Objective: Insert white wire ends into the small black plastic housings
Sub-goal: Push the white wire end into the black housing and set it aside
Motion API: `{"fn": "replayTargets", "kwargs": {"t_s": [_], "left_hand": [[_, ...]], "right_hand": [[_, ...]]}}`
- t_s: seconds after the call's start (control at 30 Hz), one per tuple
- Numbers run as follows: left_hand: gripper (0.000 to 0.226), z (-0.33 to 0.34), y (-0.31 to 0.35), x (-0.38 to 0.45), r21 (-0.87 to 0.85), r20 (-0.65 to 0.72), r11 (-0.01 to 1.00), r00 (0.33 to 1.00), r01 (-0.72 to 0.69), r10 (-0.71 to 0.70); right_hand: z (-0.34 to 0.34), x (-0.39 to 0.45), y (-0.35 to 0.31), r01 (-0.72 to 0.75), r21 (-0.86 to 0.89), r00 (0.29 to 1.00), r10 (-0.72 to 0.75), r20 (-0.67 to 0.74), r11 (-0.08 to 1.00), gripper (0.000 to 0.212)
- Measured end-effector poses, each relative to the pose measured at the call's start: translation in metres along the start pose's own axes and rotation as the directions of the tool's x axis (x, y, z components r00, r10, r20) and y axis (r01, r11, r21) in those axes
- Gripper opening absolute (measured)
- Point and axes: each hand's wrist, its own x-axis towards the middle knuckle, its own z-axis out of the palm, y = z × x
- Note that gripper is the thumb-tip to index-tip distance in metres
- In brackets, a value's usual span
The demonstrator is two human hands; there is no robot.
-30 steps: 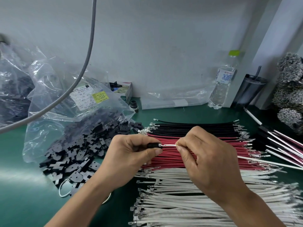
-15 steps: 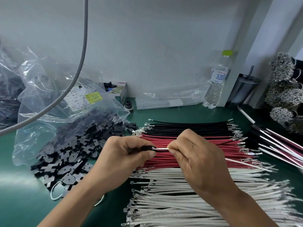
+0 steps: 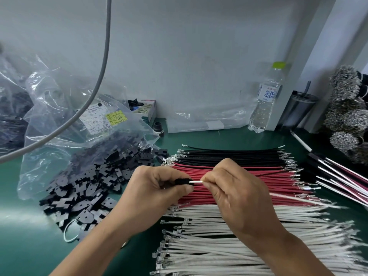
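Left hand (image 3: 153, 193) pinches black housing (image 3: 182, 181) between thumb and curled fingers, right hand (image 3: 237, 194) pinches white wire (image 3: 196, 182) at its fingertips just beside it, wire end meeting the housing, above red wires (image 3: 278, 177).

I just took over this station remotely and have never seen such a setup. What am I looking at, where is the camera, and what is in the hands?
No machine here: a person works bare-handed, filmed by one head-worn camera looking down. The left hand pinches a small black plastic housing; the right hand pinches a thin white wire whose end meets that housing. On the green work mat lie rows of black wires, red wires and white wires, with a pile of loose black housings spilling from a clear plastic bag. A clear water bottle stands behind.
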Motion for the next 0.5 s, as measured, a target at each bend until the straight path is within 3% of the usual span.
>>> {"fn": "replayTargets", "kwargs": {"t_s": [0.1, 0.2, 0.5], "left_hand": [[0.013, -0.0008, 0.0009, -0.0004, -0.053, 0.001, 0.998, 1.0, 0.016, -0.016], [0.015, -0.0011, 0.001, 0.0001, -0.089, 0.0, 0.995, 0.999, 0.035, -0.035], [0.012, 0.0002, 0.0019, -0.0022, -0.121, 0.027, 0.992, 0.999, 0.032, -0.029]], "right_hand": [[0.0011, -0.0029, -0.003, -0.092, 0.155, 0.996, 0.088, 0.036, 0.984, 0.022], [-0.0025, -0.0012, -0.0013, -0.172, 0.202, 0.985, 0.164, 0.059, 0.964, 0.018], [0.0021, -0.0003, -0.0071, -0.034, 0.122, 0.999, 0.031, 0.025, 0.992, 0.022]]}}
